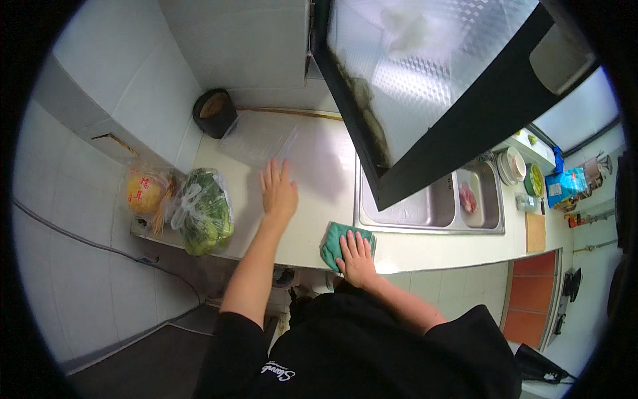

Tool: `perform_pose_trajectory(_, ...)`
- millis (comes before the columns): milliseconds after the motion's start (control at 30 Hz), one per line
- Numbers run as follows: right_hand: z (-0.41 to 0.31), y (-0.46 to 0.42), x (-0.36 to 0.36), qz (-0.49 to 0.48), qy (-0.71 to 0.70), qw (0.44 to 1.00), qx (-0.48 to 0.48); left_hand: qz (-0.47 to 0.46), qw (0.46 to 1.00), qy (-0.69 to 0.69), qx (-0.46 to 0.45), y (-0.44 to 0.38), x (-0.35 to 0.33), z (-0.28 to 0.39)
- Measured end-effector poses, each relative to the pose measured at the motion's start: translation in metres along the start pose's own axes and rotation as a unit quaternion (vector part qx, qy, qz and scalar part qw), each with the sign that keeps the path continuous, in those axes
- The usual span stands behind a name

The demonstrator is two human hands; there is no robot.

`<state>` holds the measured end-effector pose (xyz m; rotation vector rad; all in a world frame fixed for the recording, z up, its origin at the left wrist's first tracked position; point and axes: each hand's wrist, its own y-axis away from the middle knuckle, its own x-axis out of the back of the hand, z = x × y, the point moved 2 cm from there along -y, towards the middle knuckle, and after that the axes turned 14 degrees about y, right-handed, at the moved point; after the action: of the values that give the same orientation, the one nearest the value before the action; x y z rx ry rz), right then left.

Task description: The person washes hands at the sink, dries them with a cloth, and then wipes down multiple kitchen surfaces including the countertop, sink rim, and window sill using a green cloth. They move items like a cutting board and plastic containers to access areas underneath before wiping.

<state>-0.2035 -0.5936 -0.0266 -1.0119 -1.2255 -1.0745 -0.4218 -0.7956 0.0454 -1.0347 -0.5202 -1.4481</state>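
My right hand [357, 258] lies flat on a folded green cloth [331, 247] near the front edge of the white countertop [304, 244]. Further back, my left hand [279, 194] is stretched out with its fingers apart and nothing in it. Just beyond its fingertips is a clear plastic sheet or bag [259, 137]; whether they touch, I cannot tell. To the left of that hand sits a tied clear plastic bag of leafy green vegetables [207, 214].
A second plastic bag with a round yellow item [144, 192] stands at the far left. A black pot [215, 113] occupies the back corner. An open window sash [448, 129] juts over the double steel sink [428, 212], which holds reddish meat [467, 198]. Stacked bowls [511, 164] and a wooden board [535, 233] are right.
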Motion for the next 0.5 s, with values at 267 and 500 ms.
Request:
perform_pose_trajectory(267, 0.013, -0.010, 0.002, 0.003, -0.033, 0.998, 0.052, -0.040, 0.992, -0.115, -0.022, -0.029, -0.031, -0.038)
perform_pose_trajectory(500, 0.009, -0.049, 0.006, 0.018, -0.033, 0.994, 0.104, -0.058, 0.997, 0.043, -0.037, -0.042, -0.007, 0.003)
